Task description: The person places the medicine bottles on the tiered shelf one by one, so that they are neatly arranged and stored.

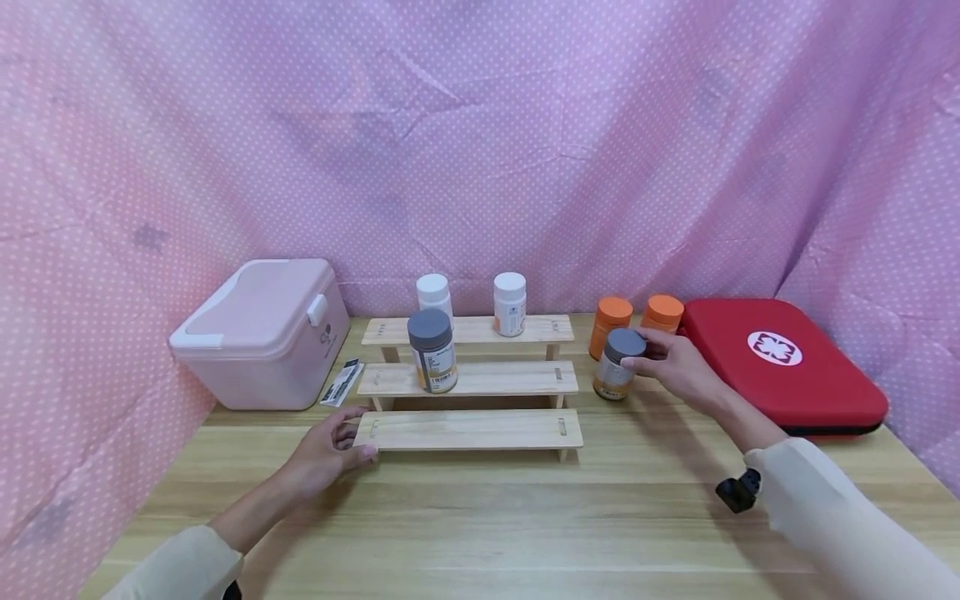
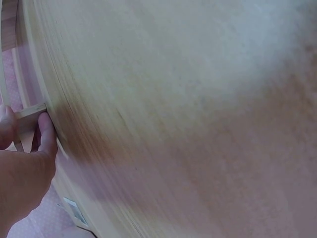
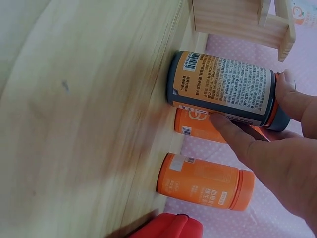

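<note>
My right hand (image 1: 672,364) holds a pill bottle (image 1: 617,375) with a dark grey lid and an orange-and-grey label. In the right wrist view, the thumb lies at the lid and a finger on the label; the bottle (image 3: 223,87) stands at the table surface. At the left end of the lowest step of a wooden tiered rack (image 1: 465,430), my left hand (image 1: 322,450) grips the board's end between thumb and fingers. A taller grey-lidded bottle (image 1: 432,354) stands on the middle step. Two white bottles (image 1: 511,307) are on the top step, one partly hidden.
Two orange bottles (image 1: 600,333) stand behind the held one. To their right lies a red first-aid case (image 1: 825,379). A pale pink lidded box (image 1: 262,367) sits left of the rack, with a small printed packet (image 1: 342,382) between. A pink dotted cloth (image 1: 480,150) hangs behind the table.
</note>
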Demonstrator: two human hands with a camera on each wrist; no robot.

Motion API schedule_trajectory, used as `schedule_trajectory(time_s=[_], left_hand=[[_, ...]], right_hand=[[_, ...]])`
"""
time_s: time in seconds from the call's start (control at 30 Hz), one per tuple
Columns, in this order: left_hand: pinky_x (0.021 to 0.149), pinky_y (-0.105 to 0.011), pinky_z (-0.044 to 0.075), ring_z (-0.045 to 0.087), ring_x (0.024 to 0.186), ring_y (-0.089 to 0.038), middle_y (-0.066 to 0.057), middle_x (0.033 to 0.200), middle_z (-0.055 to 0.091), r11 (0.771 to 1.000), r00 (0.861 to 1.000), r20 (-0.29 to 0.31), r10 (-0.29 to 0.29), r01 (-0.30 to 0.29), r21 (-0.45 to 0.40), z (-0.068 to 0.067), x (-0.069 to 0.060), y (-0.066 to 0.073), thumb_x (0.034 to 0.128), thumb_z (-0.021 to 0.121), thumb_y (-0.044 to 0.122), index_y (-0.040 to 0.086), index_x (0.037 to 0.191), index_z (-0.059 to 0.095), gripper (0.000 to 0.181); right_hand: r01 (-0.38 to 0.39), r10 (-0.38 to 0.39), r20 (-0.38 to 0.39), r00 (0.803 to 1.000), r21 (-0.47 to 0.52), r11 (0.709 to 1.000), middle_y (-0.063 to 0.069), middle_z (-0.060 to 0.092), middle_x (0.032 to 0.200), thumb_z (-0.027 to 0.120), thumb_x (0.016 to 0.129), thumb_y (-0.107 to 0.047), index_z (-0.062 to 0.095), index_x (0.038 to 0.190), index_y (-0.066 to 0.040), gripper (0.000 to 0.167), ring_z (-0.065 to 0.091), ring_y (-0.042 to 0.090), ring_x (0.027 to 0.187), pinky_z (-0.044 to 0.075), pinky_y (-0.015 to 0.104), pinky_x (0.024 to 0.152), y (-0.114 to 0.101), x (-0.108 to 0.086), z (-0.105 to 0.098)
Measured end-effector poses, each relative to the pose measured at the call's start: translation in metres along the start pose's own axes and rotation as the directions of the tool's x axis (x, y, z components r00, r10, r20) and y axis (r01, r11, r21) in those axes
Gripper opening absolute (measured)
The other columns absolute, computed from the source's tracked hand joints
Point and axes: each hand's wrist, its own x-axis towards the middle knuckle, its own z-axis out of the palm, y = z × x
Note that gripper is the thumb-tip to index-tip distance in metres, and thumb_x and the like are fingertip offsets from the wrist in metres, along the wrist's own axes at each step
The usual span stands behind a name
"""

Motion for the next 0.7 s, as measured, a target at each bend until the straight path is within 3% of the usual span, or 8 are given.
schedule_trajectory(time_s=[0.23,0.37,0.5,0.7], left_hand=[[0.092,-0.036,0.051,0.059,0.112,-0.034,-0.026,0.125,0.058,1.0,1.0,0.004,0.007,-0.007,-0.001,0.0,-0.001,0.0,0.0838,0.072,0.005,-0.001,0.14,0.037,0.067],[0.093,-0.038,0.051,0.057,0.115,-0.037,-0.029,0.128,0.055,1.0,1.0,0.003,0.0,0.0,0.003,0.0,-0.001,0.0,0.0842,0.072,0.005,-0.001,0.141,0.037,0.067],[0.092,-0.036,0.052,0.057,0.115,-0.037,-0.03,0.129,0.054,1.0,1.0,0.01,0.005,-0.005,-0.008,0.0,-0.001,0.0,0.0843,0.071,0.005,-0.003,0.141,0.035,0.068],[0.09,-0.033,0.053,0.059,0.112,-0.036,-0.03,0.126,0.056,1.0,1.0,0.013,0.025,-0.025,-0.005,-0.001,-0.002,0.001,0.0842,0.072,0.005,-0.004,0.141,0.035,0.068]], right_hand=[[0.005,-0.005,-0.008,1.0,-0.028,1.0,0.022,0.053,0.133,0.066,0.091,-0.035,0.039,0.145,-0.001,0.069,0.054,0.038,0.117,0.051,0.045,0.093,-0.014,-0.021,-0.015],[0.001,-0.002,-0.019,1.0,-0.031,1.0,0.02,0.054,0.132,0.067,0.09,-0.036,0.039,0.146,-0.004,0.07,0.056,0.036,0.115,0.054,0.028,0.087,-0.025,-0.034,-0.022],[0.046,-0.047,-0.034,0.998,-0.034,0.998,0.019,0.056,0.129,0.068,0.09,-0.032,0.042,0.144,-0.004,0.066,0.058,0.033,0.11,0.051,0.016,0.081,-0.036,-0.044,-0.026],[0.118,-0.117,-0.051,0.992,0.018,0.993,0.014,0.06,0.124,0.071,0.089,-0.023,0.046,0.142,-0.006,0.061,0.062,0.012,0.102,0.052,0.015,0.08,-0.056,-0.05,-0.028]])
